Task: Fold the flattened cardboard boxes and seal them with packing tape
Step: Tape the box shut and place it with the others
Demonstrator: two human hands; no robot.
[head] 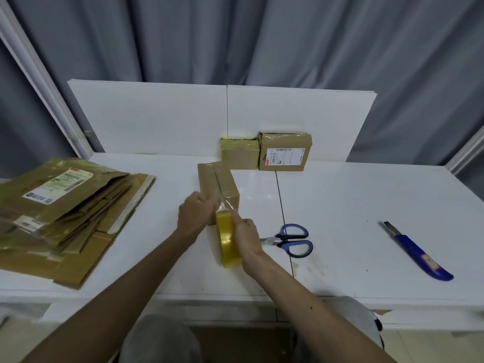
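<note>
A small folded cardboard box [218, 183] stands on the white table [340, 205] in front of me, a strip of clear tape along its top seam. My left hand [193, 214] grips the box's near end, with fingers curled over the top edge. My right hand [247, 238] grips a yellowish roll of packing tape [226, 239], held upright just before the box. A short stretch of tape runs from the roll up to the box's near edge. A pile of flattened cardboard boxes [62, 213] lies at the left.
Two sealed boxes stand against the white back panel: a tape-covered one [239, 153] and a labelled one [285, 151]. Blue-handled scissors [290, 239] lie just right of my right hand. A blue utility knife [416, 251] lies at the far right.
</note>
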